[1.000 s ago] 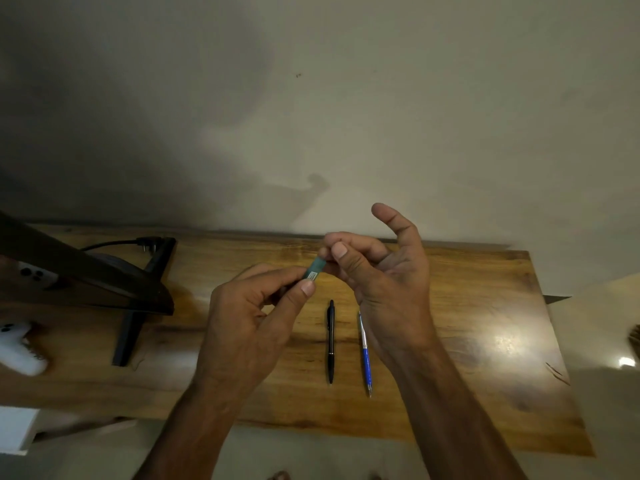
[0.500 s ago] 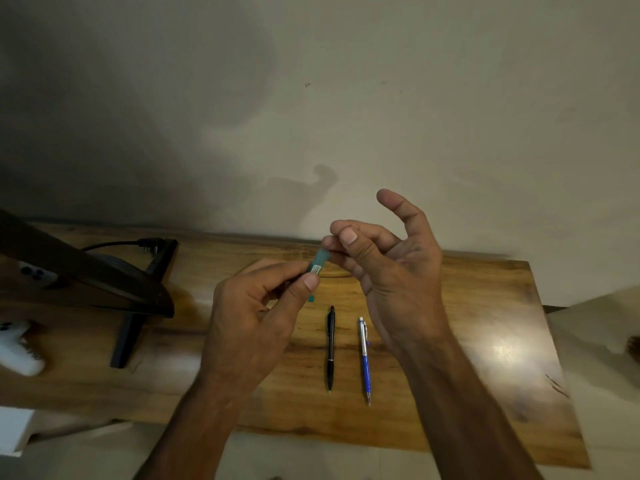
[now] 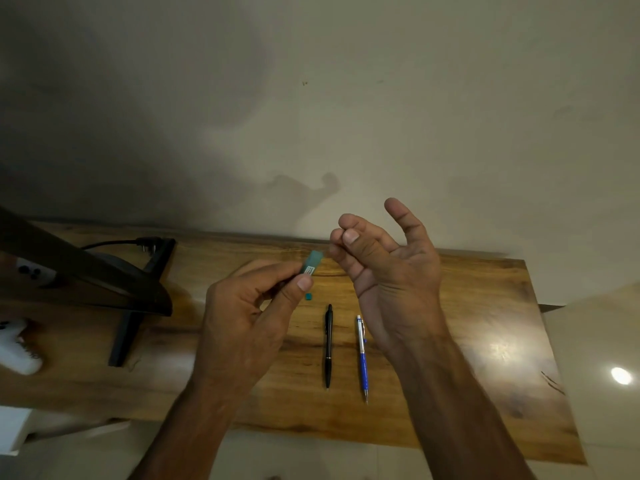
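From the head camera, the person's two bare hands are raised over a long brown wooden table (image 3: 467,306) that stands against a pale plain wall (image 3: 346,98).

The left hand (image 3: 249,320) pinches a small teal translucent plastic case (image 3: 313,263) between the thumb and the curled fingers. It holds the lower end, and the upper end of the case sticks out, tilted up and to the right. The case is in the air above the table, not resting on it.

The right hand (image 3: 388,271) is just beside the free end of the case, with a narrow gap between them. Its thumb is pressed against the tips of the first fingers, and the little finger stands up apart. I cannot tell whether something thin sits in this pinch; it is too small to see.

On the table, just below the left thumb, lies a tiny teal plastic cap (image 3: 308,297). Near it are a slim black pen (image 3: 328,344) and a blue-and-silver mechanical pencil (image 3: 362,355), side by side, not touching, both with the tips toward the person.

At the left are a black monitor stand (image 3: 138,306), a black cable with a plug (image 3: 145,242) behind it, and a white game controller (image 3: 17,348) at the edge, only partly seen.
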